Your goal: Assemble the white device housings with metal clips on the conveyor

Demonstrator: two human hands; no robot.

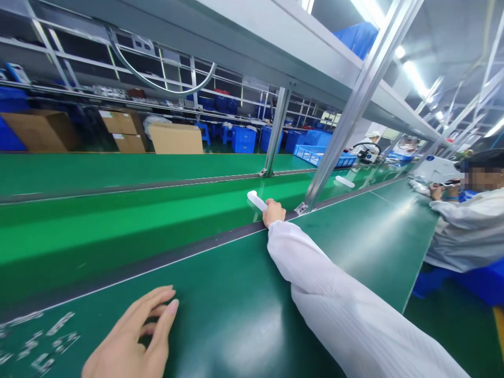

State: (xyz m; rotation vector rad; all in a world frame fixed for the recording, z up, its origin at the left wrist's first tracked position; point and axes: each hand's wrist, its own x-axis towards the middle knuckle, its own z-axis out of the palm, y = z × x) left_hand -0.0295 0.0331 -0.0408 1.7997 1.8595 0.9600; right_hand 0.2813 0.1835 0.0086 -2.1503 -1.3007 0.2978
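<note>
My right hand (pixel 274 212) reaches out over the green conveyor belt (pixel 129 226) with its fingers closed on one end of a long white piece with a rounded, hooked tip (pixel 255 200). The piece points away to the left; its near end is hidden by my fingers. Low in the view, my left hand (pixel 136 333) hovers over the dark green worktop (pixel 220 294), fingers loosely bent and thumb apart, holding nothing. Several small metal parts (pixel 39 341) lie on the worktop left of it, somewhat blurred.
Metal posts (pixel 342 110) rise beside the belt and carry an overhead shelf. Another white piece (pixel 345 181) lies farther along the belt. A blue crate (pixel 309 154) stands beyond it. At the right, a co-worker (pixel 468 220) in white sits at the bench. Cardboard boxes (pixel 177 138) stand behind.
</note>
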